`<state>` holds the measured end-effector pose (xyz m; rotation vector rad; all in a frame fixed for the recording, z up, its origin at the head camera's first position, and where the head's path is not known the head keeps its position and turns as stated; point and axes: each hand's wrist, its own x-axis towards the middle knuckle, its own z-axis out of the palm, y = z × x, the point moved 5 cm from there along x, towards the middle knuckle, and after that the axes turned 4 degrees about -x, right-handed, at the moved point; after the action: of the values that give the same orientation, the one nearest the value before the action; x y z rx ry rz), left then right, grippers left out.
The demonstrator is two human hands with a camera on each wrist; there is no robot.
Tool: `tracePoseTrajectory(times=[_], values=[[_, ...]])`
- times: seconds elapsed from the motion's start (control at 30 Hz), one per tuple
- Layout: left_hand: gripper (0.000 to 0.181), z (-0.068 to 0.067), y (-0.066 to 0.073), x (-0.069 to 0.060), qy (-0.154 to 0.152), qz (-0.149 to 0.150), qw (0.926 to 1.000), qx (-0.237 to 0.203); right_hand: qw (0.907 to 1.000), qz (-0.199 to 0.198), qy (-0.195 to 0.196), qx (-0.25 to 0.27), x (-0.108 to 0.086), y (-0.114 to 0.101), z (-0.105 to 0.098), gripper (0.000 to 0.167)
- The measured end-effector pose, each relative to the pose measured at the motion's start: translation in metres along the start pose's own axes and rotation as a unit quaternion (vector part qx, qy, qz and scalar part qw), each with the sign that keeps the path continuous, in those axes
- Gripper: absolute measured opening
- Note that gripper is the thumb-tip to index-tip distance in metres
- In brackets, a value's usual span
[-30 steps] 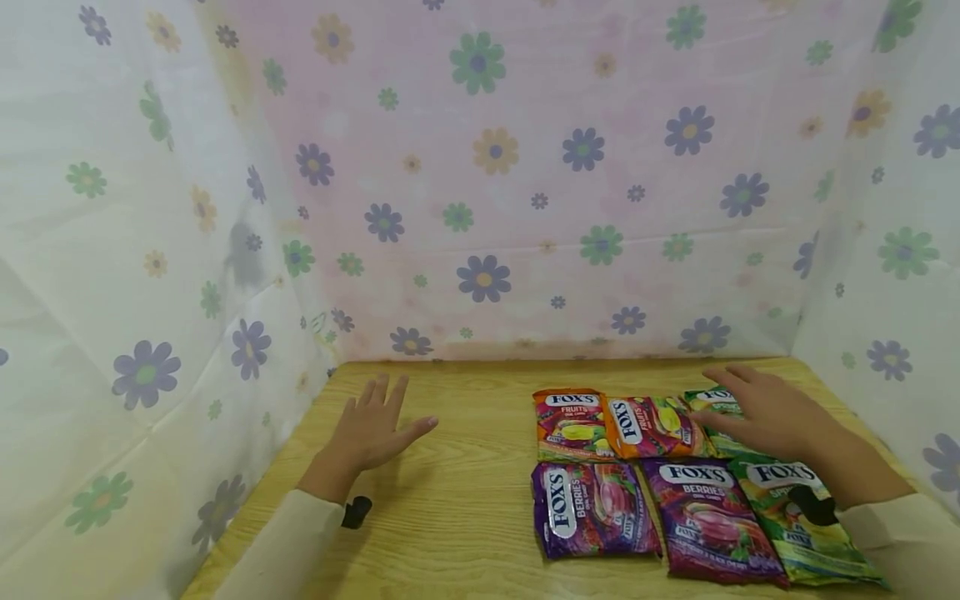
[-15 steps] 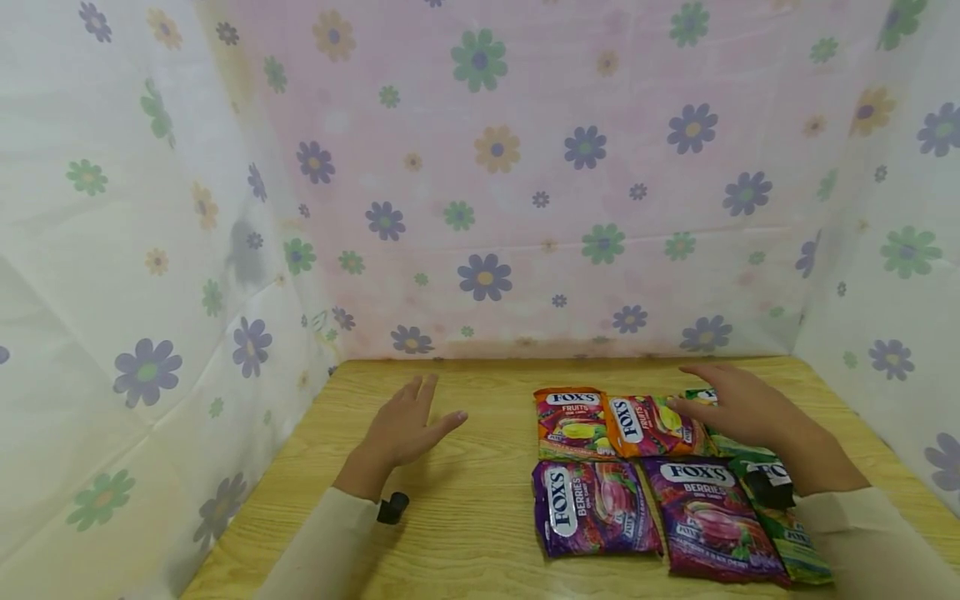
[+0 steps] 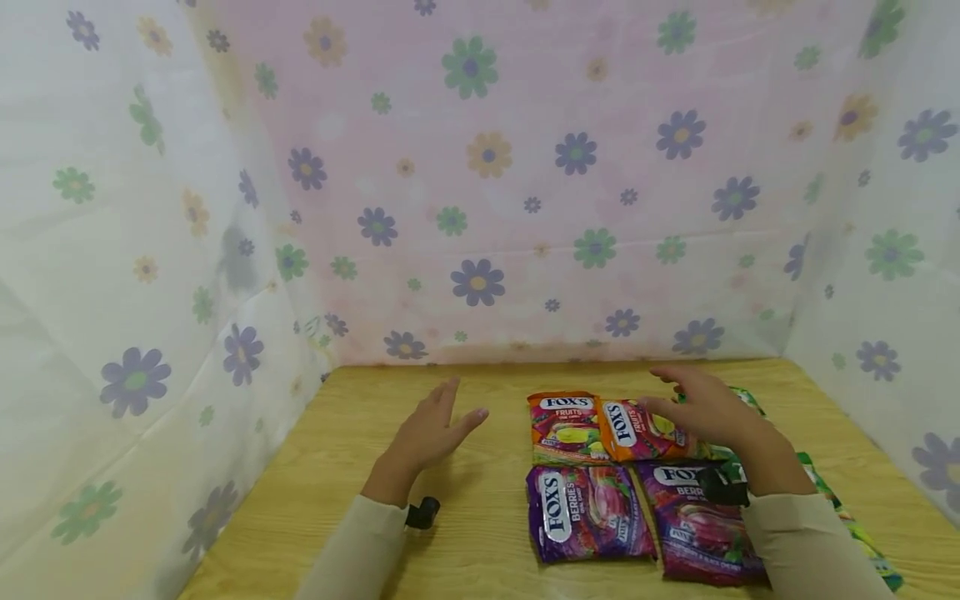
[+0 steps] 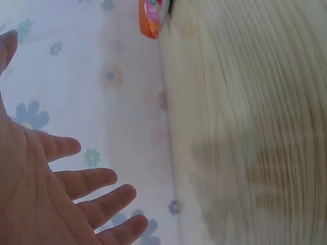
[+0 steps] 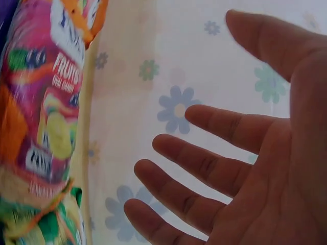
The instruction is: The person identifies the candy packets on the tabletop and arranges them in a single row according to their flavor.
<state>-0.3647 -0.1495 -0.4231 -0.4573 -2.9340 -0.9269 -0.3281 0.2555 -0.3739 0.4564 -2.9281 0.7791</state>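
My left hand [image 3: 423, 437] hovers over the left half of the wooden table, fingers straight and thumb apart, holding nothing. Over the candy bags at the right is my right hand [image 3: 708, 412], its fingers spread and holding nothing in the right wrist view. Two orange Fox's Fruits candy bags, one left [image 3: 566, 429] and one right [image 3: 626, 429], lie in the back row. Purple Berries bags, one left [image 3: 588, 512] and one right [image 3: 701, 533], lie in front. Green bags, one back [image 3: 750, 402] and one front [image 3: 862, 542], are partly hidden by the right hand and sleeve.
The wooden table [image 3: 315, 500] meets a flower-patterned cloth [image 3: 517, 208] at the back and both sides. A black wrist camera sits on the left wrist [image 3: 422, 512] and another on the right wrist [image 3: 723, 485]. The bags lie close together.
My left hand has moved right, towards the table's middle. My right hand has moved left, from the green bags to above the right orange bag. The bags have not moved.
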Motion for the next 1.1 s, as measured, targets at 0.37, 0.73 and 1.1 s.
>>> tracePoseTrajectory(times=[0.37,0.73,1.1], values=[[0.102,0.024,0.024,0.013,-0.029,0.002,0.9934,-0.111,0.9996,0.016,0.002,0.025,0.009,-0.023,0.013,0.068],[0.090,0.053,0.043,0.018,-0.063,-0.024,0.9695,-0.236,0.9974,0.016,-0.018,0.067,0.015,-0.032,0.046,0.063],[0.082,0.075,0.058,0.017,-0.124,-0.026,0.9200,-0.371,0.9962,0.027,-0.037,0.074,0.025,-0.044,0.075,0.057]])
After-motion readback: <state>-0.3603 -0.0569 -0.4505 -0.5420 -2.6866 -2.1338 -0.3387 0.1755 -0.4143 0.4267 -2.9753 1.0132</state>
